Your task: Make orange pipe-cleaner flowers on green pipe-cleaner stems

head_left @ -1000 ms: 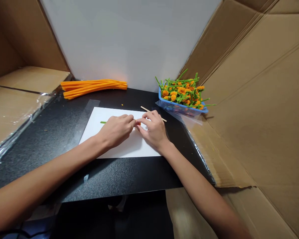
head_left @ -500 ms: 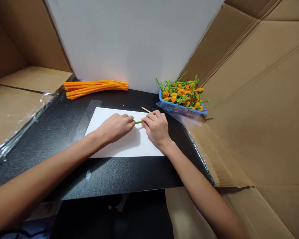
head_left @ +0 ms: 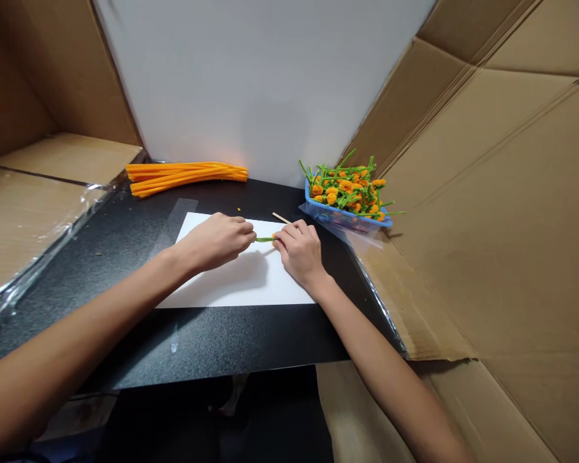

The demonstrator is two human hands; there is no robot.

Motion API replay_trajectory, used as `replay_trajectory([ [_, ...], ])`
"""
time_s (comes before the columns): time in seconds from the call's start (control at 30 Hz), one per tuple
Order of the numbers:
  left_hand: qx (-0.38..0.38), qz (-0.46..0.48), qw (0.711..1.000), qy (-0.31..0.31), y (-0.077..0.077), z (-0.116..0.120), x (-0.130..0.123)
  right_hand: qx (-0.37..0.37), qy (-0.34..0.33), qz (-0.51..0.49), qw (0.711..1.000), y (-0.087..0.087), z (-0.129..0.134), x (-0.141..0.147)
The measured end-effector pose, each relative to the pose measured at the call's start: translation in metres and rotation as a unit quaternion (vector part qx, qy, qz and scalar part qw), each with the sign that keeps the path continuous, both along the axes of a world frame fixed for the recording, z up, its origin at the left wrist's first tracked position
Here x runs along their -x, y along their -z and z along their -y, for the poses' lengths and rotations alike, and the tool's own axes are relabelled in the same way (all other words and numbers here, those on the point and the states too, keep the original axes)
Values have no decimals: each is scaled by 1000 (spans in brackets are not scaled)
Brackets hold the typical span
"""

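Over the white sheet (head_left: 241, 286) my two hands are closed on the same small piece. My left hand (head_left: 224, 241) pinches the green pipe cleaner stem (head_left: 264, 240) at its left end. At the other end my right hand (head_left: 300, 252) grips the orange pipe cleaner flower head (head_left: 273, 236), mostly hidden by the fingers. A short stretch of stem shows between the hands. Just behind my right hand a thin wooden stick (head_left: 280, 218) sticks out; I cannot tell whether the hand touches it.
Orange pipe cleaners (head_left: 188, 177) lie bundled at the back left. A blue basket (head_left: 347, 218) of orange flowers with green stems stands at the back right. Cardboard walls (head_left: 502, 212) flank the black table (head_left: 251, 341), and a white panel (head_left: 270, 83) rises behind it.
My left hand has shifted slightly left, away from the right, and more green stem shows between them. The camera view has moved a little.
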State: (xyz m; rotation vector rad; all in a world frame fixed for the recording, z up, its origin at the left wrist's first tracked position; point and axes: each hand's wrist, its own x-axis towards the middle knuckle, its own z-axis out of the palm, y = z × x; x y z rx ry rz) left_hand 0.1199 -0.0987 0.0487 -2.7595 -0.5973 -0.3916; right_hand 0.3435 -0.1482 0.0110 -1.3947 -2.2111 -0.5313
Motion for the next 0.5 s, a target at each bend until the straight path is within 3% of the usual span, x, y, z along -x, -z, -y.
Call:
replay_trajectory([
  [0.13,11,65,998,-1,0,-1,3,11,2,-48,999,0,0,3],
  [0.23,68,215,974,24,4,-2,2,31,-2,-167,986,3,-2,1],
  [0.3,143,372,916,31,9,-3,-3,46,9,-283,958,5,-5,-1],
  [0.4,267,546,794,-4,21,-1,-13,87,13,-419,903,7,-9,-2],
  [0.43,307,558,771,-21,25,1,-17,102,6,-443,891,6,-9,-1],
  [0.5,388,527,754,-47,32,7,-26,120,-17,-461,879,3,-6,3],
])
